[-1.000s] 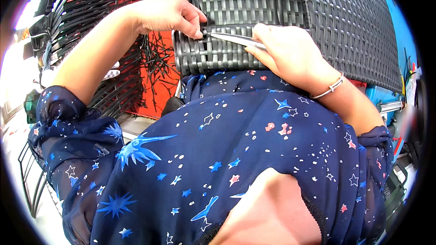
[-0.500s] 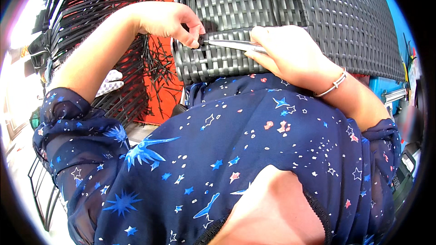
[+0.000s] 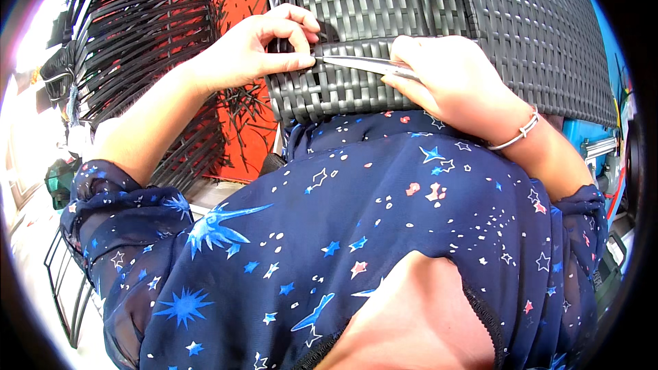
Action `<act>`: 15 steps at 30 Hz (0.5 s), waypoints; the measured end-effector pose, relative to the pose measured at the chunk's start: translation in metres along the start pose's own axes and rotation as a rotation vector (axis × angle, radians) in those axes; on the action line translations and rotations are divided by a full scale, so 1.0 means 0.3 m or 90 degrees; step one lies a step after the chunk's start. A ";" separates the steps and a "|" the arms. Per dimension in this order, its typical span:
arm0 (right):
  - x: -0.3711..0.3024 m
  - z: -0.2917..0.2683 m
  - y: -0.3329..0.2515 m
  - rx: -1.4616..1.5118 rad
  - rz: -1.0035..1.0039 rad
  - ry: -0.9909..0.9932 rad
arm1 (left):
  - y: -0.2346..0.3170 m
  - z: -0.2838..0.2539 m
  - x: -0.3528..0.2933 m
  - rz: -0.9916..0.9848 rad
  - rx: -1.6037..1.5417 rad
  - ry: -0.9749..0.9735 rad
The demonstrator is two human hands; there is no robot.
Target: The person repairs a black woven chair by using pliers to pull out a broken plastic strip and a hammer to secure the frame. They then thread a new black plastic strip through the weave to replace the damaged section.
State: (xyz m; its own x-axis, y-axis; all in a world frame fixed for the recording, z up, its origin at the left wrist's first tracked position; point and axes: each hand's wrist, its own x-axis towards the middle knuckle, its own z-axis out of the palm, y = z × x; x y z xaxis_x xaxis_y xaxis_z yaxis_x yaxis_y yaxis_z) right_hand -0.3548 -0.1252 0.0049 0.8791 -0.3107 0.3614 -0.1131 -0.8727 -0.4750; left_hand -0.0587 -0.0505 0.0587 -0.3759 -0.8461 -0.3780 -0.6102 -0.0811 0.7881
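A black wicker panel (image 3: 384,85) of flat woven strips lies in front of my body, with a folded-over edge band along its near side. Close to the band's left end, my left hand (image 3: 271,48) is closed, thumb and forefinger pinching at a black plastic strip (image 3: 318,62) that they mostly hide. My right hand (image 3: 452,79) grips a slim, pointed metal tool (image 3: 363,64). Its tip points left and meets the weave right beside my left fingertips. The tool's handle end is hidden inside my right palm.
To the left, many loose black strips hang in rows (image 3: 151,41) beside a red-orange surface (image 3: 240,144) strewn with black offcuts. A black metal frame (image 3: 68,288) stands at lower left. Blue items (image 3: 582,133) sit at the right edge.
My left hand has turned and opened out from its bent wrist, its thumb now lying flatter by the tool tip. My right hand and the tool have shifted slightly right.
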 end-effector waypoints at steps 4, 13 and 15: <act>-0.007 -0.017 0.002 0.000 0.038 -0.040 | -0.003 0.028 -0.003 -0.017 -0.033 0.037; -0.024 -0.033 0.005 0.017 0.041 -0.038 | 0.069 -0.023 0.069 -0.058 0.065 -0.075; -0.028 -0.035 0.005 0.013 0.044 -0.038 | 0.062 -0.026 0.078 0.003 0.125 -0.068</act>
State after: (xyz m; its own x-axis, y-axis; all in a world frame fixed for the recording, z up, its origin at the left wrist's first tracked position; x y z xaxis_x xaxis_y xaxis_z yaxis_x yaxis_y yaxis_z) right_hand -0.3674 -0.1280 0.0096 0.8955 -0.3466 0.2793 -0.1657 -0.8420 -0.5133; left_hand -0.0733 -0.0760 0.0683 -0.4445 -0.7843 -0.4327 -0.7286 0.0356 0.6840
